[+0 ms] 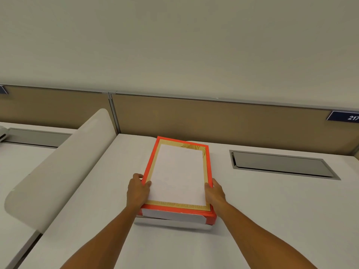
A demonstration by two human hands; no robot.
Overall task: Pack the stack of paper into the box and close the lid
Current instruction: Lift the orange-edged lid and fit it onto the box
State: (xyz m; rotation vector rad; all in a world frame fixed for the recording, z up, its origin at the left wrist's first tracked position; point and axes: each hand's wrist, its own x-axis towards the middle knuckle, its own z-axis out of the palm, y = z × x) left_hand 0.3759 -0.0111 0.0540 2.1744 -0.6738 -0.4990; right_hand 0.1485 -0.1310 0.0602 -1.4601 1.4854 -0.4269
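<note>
A red box (209, 164) with a gold inner border lies lengthwise in the middle of the white desk (272, 210). A flat white paper surface (178, 171) fills its top face. I cannot tell whether this face is a lid or the stack itself. A white layer (171, 215) shows along the box's near end. My left hand (137, 189) grips the left long side near the front corner, thumb on the gold border. On the right long side, my right hand (214, 193) grips opposite it, thumb on top. The near end is lifted slightly, with a shadow beneath.
A brown partition (233, 123) runs along the desk's back edge. A grey recessed cable hatch (281, 165) sits to the right of the box. A rounded white divider panel (58, 167) rises at the left. A blue number plate (347, 116) hangs at the far right.
</note>
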